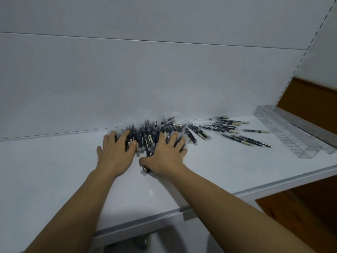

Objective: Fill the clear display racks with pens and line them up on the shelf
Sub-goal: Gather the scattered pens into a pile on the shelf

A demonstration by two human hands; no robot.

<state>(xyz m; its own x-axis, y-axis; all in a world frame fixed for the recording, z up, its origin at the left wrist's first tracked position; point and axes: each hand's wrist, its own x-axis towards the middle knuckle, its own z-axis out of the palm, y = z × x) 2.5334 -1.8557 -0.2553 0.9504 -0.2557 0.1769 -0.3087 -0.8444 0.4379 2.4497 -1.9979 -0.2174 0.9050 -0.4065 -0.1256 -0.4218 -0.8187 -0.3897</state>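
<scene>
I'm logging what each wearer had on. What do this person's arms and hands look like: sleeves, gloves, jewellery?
The left hand and right hand are ungloved, and no rings show on the fingers. The left forearm and right forearm are uncovered down to the frame edge: no sleeve, watch or bracelet in view.

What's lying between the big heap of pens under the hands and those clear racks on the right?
Scattered loose pens on the white shelf, reaching nearly to the racks; the head view shows it.

White back panel [145, 79], slotted upright [299, 65] at right, brown boards [310, 99] beyond, perhaps a castor [143, 241] underneath
</scene>
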